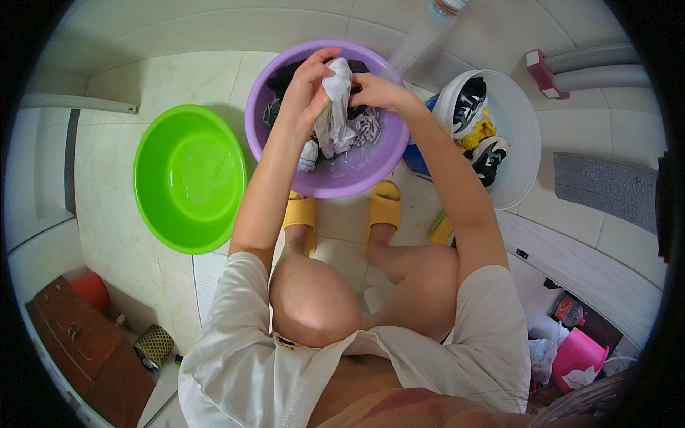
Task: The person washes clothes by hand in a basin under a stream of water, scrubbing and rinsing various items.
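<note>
A damp white cloth [335, 115], perhaps a sock, hangs bunched over a purple plastic basin [374, 176]. My left hand [310, 88] grips its upper left side, fingers pointing up. From the other side, my right hand [377, 92] pinches the cloth's right edge; its fingertips are partly hidden. Beneath them the basin holds dark garments [283, 77], a striped grey-and-white cloth [368, 127] and a white piece with blue stripes [307, 155]. Some sudsy water [348, 163] shows at the basin's near side.
Left of the basin stands a green basin [190, 235] with a little water. To the right, a white bucket [522, 176] holds sneakers [470, 104] and a yellow cloth [479, 132]. Water streams from a bottle-like spout [447, 8] above. Yellow slippers [384, 206] are on my feet.
</note>
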Available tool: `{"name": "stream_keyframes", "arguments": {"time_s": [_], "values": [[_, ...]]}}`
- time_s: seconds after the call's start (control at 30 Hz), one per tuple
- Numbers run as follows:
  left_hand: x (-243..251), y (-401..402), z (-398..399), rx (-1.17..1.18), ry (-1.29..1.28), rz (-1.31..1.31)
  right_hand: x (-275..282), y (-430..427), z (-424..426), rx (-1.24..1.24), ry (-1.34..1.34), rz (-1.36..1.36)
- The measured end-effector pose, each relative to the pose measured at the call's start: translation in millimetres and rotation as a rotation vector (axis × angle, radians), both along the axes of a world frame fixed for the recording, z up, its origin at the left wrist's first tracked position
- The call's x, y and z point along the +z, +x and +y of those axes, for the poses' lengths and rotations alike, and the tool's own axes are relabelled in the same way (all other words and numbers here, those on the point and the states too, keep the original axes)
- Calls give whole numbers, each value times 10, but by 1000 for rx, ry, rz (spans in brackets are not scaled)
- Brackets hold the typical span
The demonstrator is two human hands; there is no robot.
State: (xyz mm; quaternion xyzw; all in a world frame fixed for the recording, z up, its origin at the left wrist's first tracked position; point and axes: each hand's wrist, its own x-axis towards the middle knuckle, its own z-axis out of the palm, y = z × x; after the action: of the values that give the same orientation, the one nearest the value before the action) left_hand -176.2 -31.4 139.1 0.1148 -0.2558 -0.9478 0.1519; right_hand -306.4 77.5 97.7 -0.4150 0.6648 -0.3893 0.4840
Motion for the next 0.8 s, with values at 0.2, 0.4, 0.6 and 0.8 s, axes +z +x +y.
{"name": "stream_keyframes", "arguments": {"time_s": [0.2,0.4,0.6,0.8], "values": [[-34,52,-309,218,-126,-84,291,-166,-8,-328,82,-291],[-546,-5,-196,176,-552,-350,473,-165,-62,-578,-312,-716],[-786,-73,-37,-71,-1045,-458,615,-182,-92,-485,-280,-781],[-534,53,-195,275,-364,-363,674,-292,-24,-753,-206,-680]]}}
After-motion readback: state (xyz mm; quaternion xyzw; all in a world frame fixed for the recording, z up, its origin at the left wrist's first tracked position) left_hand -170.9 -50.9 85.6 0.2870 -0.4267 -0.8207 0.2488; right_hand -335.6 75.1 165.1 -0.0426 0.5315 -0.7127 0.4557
